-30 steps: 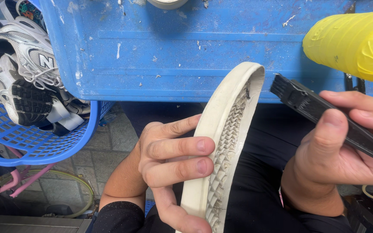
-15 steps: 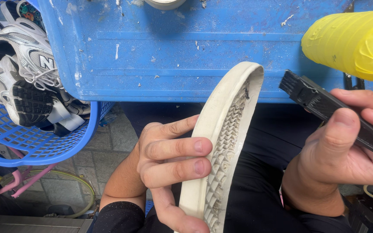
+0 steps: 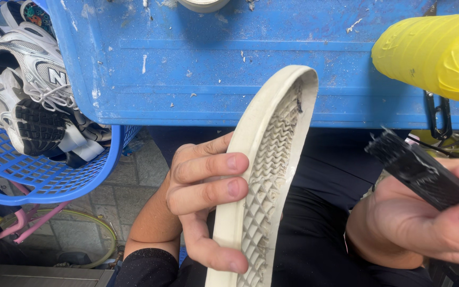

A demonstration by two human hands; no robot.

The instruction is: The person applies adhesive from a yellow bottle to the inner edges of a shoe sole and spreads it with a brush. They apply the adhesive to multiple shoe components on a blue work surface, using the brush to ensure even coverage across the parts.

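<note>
My left hand [image 3: 205,199] grips a shoe turned sole-up, fingers wrapped over the edge of its cream, zigzag-treaded sole [image 3: 266,175]. The toe points up toward a blue plastic tub [image 3: 229,64]. My right hand [image 3: 426,223] holds a black brush [image 3: 418,167] at the right, its bristled head pointing up and left, a short way clear of the sole. The shoe's upper is hidden behind the sole.
A blue mesh basket [image 3: 38,175] at the left holds several white and grey sneakers [image 3: 30,85]. A yellow bottle-like object [image 3: 431,53] lies at the upper right over the tub. A yellowish hose [image 3: 94,234] lies on the paved floor below. My dark trousers fill the lower middle.
My right hand with the brush has drifted to the right and slightly down, away from the sole. The left hand and shoe have stayed put.
</note>
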